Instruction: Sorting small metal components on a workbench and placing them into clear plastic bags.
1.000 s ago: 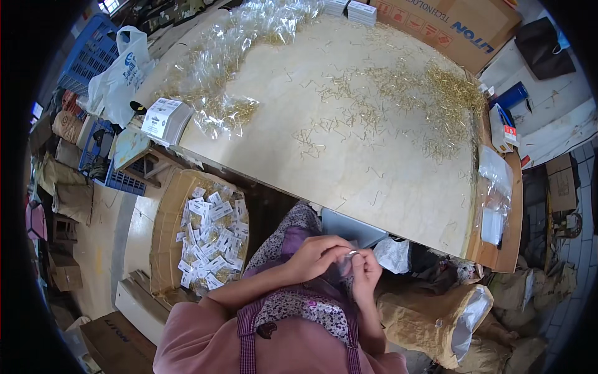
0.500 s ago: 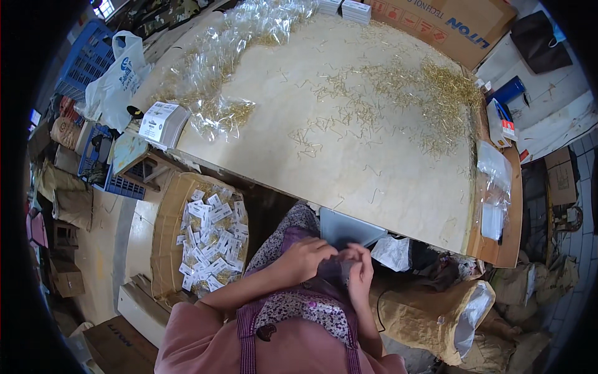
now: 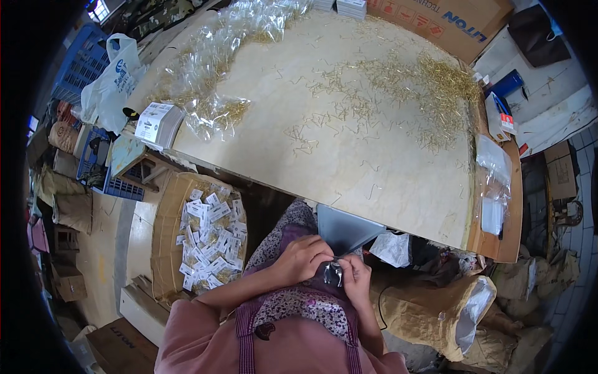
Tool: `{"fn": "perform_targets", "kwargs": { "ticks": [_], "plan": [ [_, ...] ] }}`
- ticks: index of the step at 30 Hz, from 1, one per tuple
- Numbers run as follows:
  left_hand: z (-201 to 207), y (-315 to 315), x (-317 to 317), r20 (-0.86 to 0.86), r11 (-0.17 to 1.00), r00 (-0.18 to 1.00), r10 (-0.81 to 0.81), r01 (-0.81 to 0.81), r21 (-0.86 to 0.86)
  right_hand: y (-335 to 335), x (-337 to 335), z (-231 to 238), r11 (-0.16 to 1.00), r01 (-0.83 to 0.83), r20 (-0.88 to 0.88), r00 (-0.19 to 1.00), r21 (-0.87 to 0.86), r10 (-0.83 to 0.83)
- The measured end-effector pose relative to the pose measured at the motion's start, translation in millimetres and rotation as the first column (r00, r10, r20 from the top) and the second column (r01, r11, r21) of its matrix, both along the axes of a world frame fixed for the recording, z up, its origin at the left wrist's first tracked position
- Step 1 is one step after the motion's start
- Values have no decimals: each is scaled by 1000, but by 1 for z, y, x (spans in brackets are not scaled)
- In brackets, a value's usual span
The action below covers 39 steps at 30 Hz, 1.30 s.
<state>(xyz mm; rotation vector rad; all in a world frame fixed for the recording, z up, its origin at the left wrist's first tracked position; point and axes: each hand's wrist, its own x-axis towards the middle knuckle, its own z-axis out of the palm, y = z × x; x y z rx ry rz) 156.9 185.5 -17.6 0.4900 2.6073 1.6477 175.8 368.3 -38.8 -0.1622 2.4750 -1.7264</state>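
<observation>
Over my lap, both hands hold a small clear plastic bag by its upper edge, and light glints off its lower part. My left hand is closed, fingertips pinching the bag's left side. Closed on its right side is my right hand, thumb and fingers pressed together. What the bag holds is too small to make out. Beyond the hands, a grey-blue bin or drawer sits beneath the table edge.
Loose gold-coloured wire hooks are strewn over the pale table. Filled clear bags and a stack of white cards line its left side. A carton of carded packets stands to my left, a brown sack to my right.
My right hand has come inward toward the left one, and its fingers have closed on the bag. The bag now shows bright glints. My left hand has barely moved.
</observation>
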Motion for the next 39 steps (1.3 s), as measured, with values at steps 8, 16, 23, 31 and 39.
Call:
{"fn": "perform_targets", "kwargs": {
  "ticks": [8,16,23,31,39],
  "plan": [
    [-5,-9,-3,424,958,874,-239,142,247,21,4,-2,891,-60,379,891,-451,252],
    [-49,-17,-2,435,907,804,-405,293,302,26,7,-31,850,-212,333,853,-483,402],
    [-34,-7,0,363,954,902,-233,139,267,9,8,-13,869,-40,383,887,-494,258],
    [-29,-14,-6,382,868,823,-420,242,434,30,5,-18,857,75,526,815,-509,241],
    [-55,-21,-10,710,850,510,-485,83,521,32,12,-39,801,49,442,853,-597,277]
  ]
}}
